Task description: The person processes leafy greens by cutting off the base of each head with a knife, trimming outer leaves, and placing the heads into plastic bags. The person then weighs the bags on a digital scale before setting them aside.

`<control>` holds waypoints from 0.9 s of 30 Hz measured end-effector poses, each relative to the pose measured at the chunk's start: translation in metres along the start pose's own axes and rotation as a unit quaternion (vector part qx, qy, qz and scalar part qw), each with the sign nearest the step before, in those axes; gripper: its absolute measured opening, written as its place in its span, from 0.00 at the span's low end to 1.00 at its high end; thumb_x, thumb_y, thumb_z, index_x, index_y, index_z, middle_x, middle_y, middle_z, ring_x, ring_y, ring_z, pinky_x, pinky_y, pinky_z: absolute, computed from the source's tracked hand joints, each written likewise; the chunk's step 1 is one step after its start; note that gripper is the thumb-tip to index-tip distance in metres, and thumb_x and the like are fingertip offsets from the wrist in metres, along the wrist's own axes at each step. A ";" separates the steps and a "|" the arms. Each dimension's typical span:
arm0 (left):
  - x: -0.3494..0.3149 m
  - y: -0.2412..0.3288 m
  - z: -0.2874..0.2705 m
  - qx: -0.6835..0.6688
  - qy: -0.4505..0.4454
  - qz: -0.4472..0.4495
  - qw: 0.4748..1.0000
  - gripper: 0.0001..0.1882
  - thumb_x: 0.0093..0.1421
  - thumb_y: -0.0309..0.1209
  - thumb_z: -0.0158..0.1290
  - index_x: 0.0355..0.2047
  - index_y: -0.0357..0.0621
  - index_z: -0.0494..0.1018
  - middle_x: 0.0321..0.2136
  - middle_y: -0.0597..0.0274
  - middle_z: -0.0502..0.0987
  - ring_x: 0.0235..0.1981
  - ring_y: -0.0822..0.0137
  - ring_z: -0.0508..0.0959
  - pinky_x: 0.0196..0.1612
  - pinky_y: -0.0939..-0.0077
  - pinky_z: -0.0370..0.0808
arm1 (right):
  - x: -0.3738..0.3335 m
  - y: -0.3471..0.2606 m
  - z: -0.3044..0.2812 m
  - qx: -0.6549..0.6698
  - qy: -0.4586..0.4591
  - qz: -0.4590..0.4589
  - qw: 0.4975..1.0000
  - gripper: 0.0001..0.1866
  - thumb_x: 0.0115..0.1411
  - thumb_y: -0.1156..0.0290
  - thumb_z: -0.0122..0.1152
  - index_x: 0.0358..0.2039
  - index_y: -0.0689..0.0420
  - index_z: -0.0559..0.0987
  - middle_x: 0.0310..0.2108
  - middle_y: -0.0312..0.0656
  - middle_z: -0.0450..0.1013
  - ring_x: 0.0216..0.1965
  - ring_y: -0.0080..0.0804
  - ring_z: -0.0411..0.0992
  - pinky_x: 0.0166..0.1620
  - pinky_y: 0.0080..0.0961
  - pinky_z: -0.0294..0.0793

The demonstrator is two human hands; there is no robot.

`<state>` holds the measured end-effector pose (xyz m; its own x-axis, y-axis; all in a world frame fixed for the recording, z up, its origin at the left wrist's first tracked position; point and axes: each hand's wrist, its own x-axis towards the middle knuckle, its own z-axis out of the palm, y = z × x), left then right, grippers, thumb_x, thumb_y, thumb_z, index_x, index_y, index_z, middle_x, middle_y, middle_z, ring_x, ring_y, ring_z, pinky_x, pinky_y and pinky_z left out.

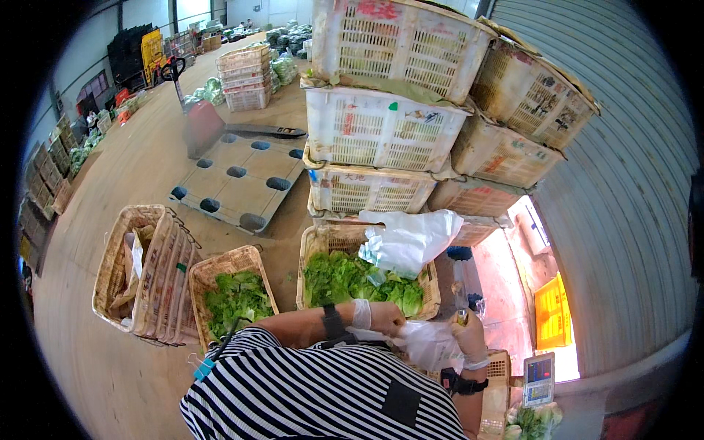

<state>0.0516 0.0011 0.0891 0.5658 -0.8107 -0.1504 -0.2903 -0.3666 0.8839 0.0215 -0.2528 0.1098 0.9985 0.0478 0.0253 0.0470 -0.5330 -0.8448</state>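
A thin white plastic bag [429, 346] stretches between my two hands in front of my body. My left hand [385, 317], in a see-through glove, is closed on the bag's left side. My right hand [471, 339], gloved too, grips the bag's right edge; a small yellowish, shiny thing shows at its fingers, its kind unclear. Just beyond my hands stands a crate [301, 282] of green leafy lettuce [334, 279]. Another white plastic bag [414, 238] lies over its far right part. To the left is a smaller crate [268, 282] of lettuce [238, 297].
Stacked white crates [385, 128] rise beyond the lettuce. Nested empty crates [158, 279] stand at left, near a pallet [220, 180] on a pallet jack [204, 125]. At right are a scale display [539, 378], a yellow crate [554, 312] and a ribbed shutter [616, 183].
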 end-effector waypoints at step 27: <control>0.015 -0.017 -0.010 -0.007 -0.049 0.069 0.996 0.09 0.48 0.34 0.56 0.21 0.40 0.75 0.15 0.62 0.73 0.19 0.72 0.73 0.24 0.76 0.69 | 0.000 -0.021 0.005 -0.017 0.028 0.040 0.999 0.05 0.43 0.80 0.51 0.23 0.59 0.69 0.19 0.31 0.64 0.20 0.18 0.61 0.24 0.16 0.62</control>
<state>0.0726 -0.0007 0.0766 0.4439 -0.8934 -0.0690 -0.3492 -0.2434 0.9049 0.0206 -0.2369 0.1250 0.9990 -0.0424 -0.0104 -0.0325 -0.5621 -0.8264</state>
